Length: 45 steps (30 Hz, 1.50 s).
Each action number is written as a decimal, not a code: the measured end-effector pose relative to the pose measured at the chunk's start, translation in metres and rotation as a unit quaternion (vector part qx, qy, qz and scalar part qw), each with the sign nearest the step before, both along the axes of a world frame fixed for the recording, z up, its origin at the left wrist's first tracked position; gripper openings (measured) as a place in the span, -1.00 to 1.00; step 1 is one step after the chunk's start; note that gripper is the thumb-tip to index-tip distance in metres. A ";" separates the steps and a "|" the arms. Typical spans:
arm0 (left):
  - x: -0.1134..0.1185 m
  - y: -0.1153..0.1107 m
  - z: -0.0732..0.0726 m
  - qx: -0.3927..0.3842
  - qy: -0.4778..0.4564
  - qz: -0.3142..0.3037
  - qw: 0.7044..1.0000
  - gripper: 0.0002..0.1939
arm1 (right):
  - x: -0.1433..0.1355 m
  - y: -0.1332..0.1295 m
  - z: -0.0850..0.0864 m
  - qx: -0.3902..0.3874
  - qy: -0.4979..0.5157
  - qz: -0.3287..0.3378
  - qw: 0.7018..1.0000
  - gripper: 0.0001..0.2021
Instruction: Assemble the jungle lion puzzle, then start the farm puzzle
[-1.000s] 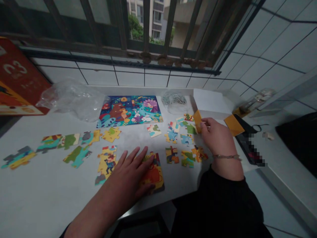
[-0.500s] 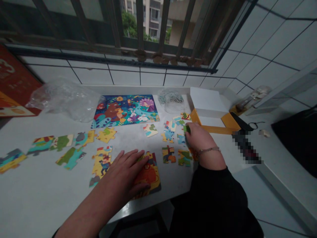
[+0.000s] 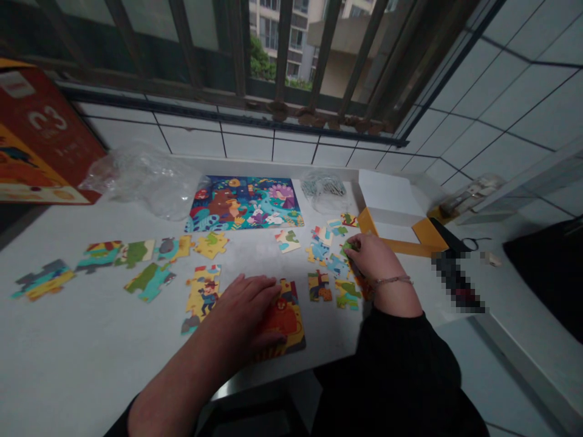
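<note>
My left hand (image 3: 248, 306) lies flat with fingers stretched over a joined block of orange and red puzzle pieces (image 3: 289, 325) near the counter's front edge, hiding part of it. Left of that hand is a joined yellow strip with a small figure (image 3: 209, 294). My right hand (image 3: 371, 258), a bracelet on its wrist, pinches a green puzzle piece (image 3: 348, 247) over the loose pieces on the right. Close to its fingers lie a blue piece (image 3: 337, 266) and a green and yellow piece (image 3: 348, 294). A dark brown and orange piece (image 3: 319, 286) sits between the two hands.
A finished-looking picture sheet (image 3: 246, 203) lies at the back. Behind it are clear plastic wrap (image 3: 159, 182) and a clear bag (image 3: 323, 188). An open white and yellow box (image 3: 392, 206) stands right, a red box (image 3: 45, 133) left. More pieces (image 3: 134, 252) line the left side.
The view has turned a little to the left, so everything sits further right in it. My right fingers have shifted on the green piece, which shows lower. My left hand stays on the joined block.
</note>
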State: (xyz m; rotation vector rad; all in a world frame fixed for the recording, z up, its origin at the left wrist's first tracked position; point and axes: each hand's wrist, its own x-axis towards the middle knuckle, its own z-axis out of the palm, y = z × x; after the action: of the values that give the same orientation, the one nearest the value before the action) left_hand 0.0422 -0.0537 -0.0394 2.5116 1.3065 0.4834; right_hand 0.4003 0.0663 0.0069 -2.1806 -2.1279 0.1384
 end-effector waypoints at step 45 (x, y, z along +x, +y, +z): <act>0.001 0.007 0.022 -0.041 -0.053 -0.025 0.997 -0.33 | -0.039 0.024 0.069 -0.161 0.424 0.123 0.883 -0.73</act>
State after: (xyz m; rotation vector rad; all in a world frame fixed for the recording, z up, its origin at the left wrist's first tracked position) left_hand 0.0435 -0.0469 -0.0173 2.4115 1.1958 0.5334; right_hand 0.3612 0.0908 0.0758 -1.4771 -1.8737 1.2775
